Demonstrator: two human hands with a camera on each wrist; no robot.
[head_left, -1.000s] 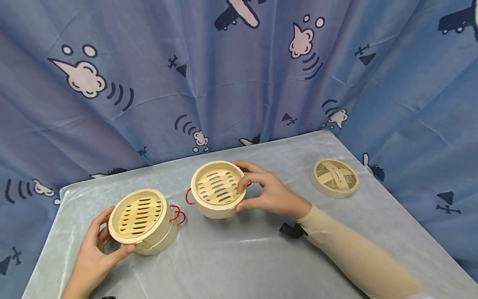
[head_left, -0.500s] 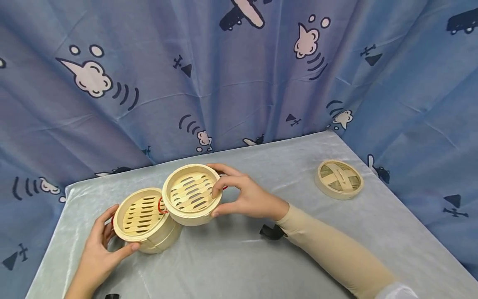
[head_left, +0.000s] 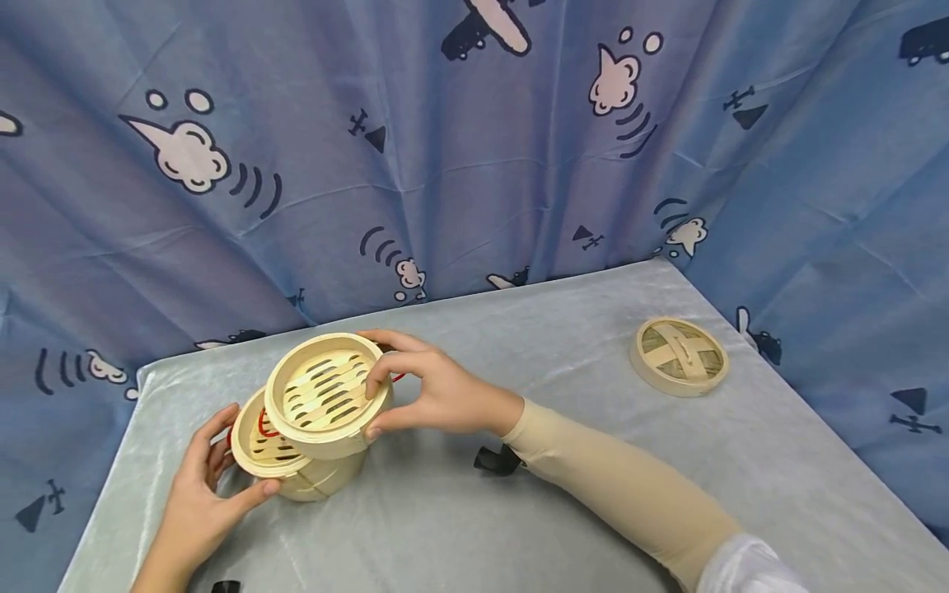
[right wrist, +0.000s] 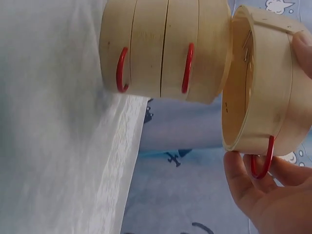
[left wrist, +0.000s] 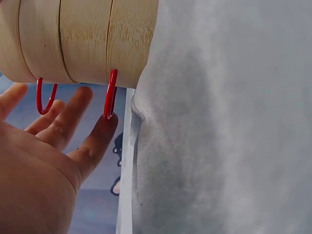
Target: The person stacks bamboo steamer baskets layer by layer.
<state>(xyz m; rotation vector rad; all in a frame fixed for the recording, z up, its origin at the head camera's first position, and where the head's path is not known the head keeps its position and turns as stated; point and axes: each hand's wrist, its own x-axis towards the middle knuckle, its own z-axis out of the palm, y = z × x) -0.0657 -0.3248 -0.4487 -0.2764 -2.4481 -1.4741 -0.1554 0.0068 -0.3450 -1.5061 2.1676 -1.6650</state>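
Two bamboo steamer baskets stand stacked on the table's left side; this stack (head_left: pixel 326 482) shows red handles (left wrist: pixel 111 92) in the left wrist view. My left hand (head_left: pixel 200 486) holds it, thumb at the front of the upper rim and fingers round the left side. In my right hand (head_left: pixel 437 387) is a third bamboo steamer basket (head_left: pixel 326 447), gripped by its right side between thumb and fingers. It is raised and tilted over the stack, covering much of the slatted top. From the right wrist view, the raised basket's (right wrist: pixel 273 73) hollow underside faces the stack (right wrist: pixel 151 48).
A round bamboo steamer lid (head_left: pixel 682 358) with a woven cross band lies at the right of the cloth-covered table (head_left: pixel 578 329). Behind the table hangs a blue patterned curtain (head_left: pixel 460 206). A black piece (head_left: pixel 498 459) sits by the right wrist.
My right hand has carried its steamer basket leftward from beside the stack to over it. The left hand has stayed on the stack, and the view has shifted slightly.
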